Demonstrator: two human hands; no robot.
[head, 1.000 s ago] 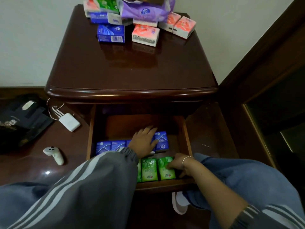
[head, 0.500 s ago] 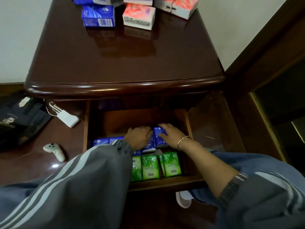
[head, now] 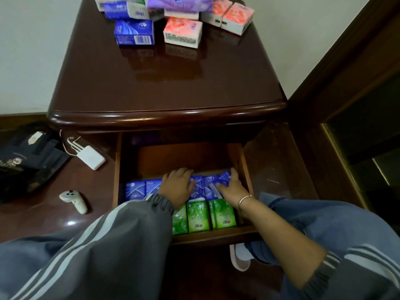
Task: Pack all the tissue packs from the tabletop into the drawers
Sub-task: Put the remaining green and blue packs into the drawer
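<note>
The open drawer (head: 246,169) of the dark wooden nightstand (head: 168,87) holds a back row of blue tissue packs (head: 135,190) and a front row of green tissue packs (head: 198,216). My left hand (head: 177,187) lies palm down on the middle blue packs. My right hand (head: 231,188), a bangle on its wrist, presses flat on the blue packs at the row's right end. Neither hand lifts a pack. On the tabletop's far edge stand a blue pack (head: 134,32), a pink pack (head: 183,32), more pink packs (head: 234,17) and a purple pack (head: 179,2).
On the floor to the left lie a white power bank with cables (head: 91,156), a white controller (head: 74,201) and a dark bag (head: 23,161). A dark wooden frame (head: 346,87) rises to the right. My knees flank the drawer front.
My right hand left the green packs and moved up onto the blue row's right end. The left hand stayed on the blue packs. The camera tilted, showing more of the tabletop.
</note>
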